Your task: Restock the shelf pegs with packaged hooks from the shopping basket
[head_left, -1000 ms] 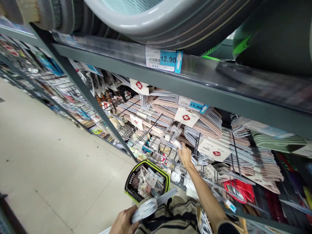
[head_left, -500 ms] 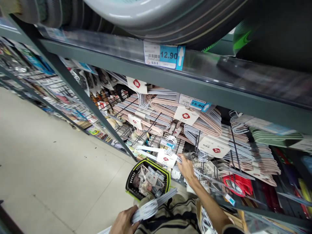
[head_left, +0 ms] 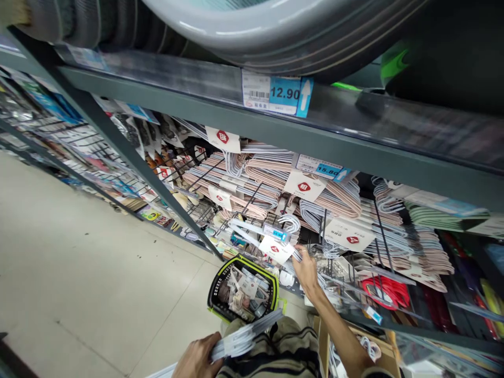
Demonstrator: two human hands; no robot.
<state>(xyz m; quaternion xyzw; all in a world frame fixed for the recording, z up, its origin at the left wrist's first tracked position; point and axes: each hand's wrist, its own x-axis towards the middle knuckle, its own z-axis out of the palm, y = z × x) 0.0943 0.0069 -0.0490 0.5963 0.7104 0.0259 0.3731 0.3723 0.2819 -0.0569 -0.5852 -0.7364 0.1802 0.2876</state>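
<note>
My right hand (head_left: pixel 306 271) reaches up to the shelf and is closed on a bundle of white clothes hangers (head_left: pixel 263 234) with a white label, held out from the rack. Low at the frame's bottom, my left hand (head_left: pixel 197 358) grips another bundle of white hangers (head_left: pixel 246 337) that points right across my lap. Between the two hands a black basket with a green rim (head_left: pixel 252 264) sits on the floor, filled with small packaged goods. Several rows of white and pink hangers (head_left: pixel 334 202) hang on wire pegs behind my right hand.
A grey shelf beam (head_left: pixel 189 105) carries a blue 12.90 price tag (head_left: pixel 277 94), with large plastic tubs (head_left: pixel 252 26) above it. Red hangers (head_left: pixel 384 294) hang at the lower right. Pegs of packaged goods (head_left: pixel 79 142) run leftward along the aisle over a pale tiled floor (head_left: pixel 79 273).
My right hand has pulled a labelled bundle of white hangers off the rack and out toward me. The left hand has kept its bundle in place.
</note>
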